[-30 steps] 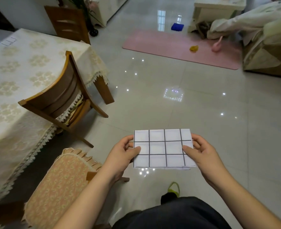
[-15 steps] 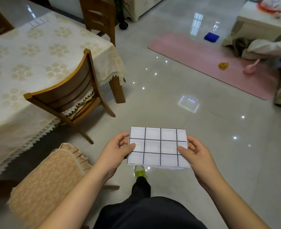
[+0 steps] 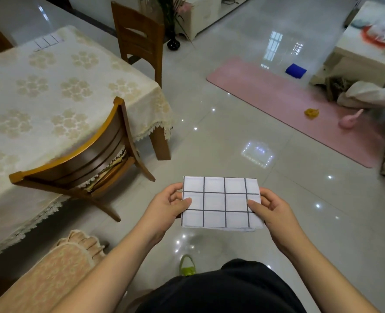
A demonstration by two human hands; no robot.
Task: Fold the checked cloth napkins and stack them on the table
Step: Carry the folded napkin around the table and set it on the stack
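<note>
A folded white napkin with dark check lines (image 3: pixel 220 202) hangs flat in the air over the tiled floor in front of me. My left hand (image 3: pixel 164 208) pinches its left edge, thumb on top. My right hand (image 3: pixel 271 211) pinches its right edge the same way. The table (image 3: pixel 51 93), under a cream flowered cloth, stands to my left. Another checked napkin (image 3: pixel 46 41) lies on the table's far edge.
A wooden chair (image 3: pixel 85 159) is pushed in at the table's near side, and a second chair (image 3: pixel 139 39) stands at its far end. A padded peach seat (image 3: pixel 51 272) is at lower left. A pink mat (image 3: pixel 300 109) lies on the glossy floor to the right.
The view has turned left, bringing more of the table into sight. Both hands keep the same hold on the folded napkin.
</note>
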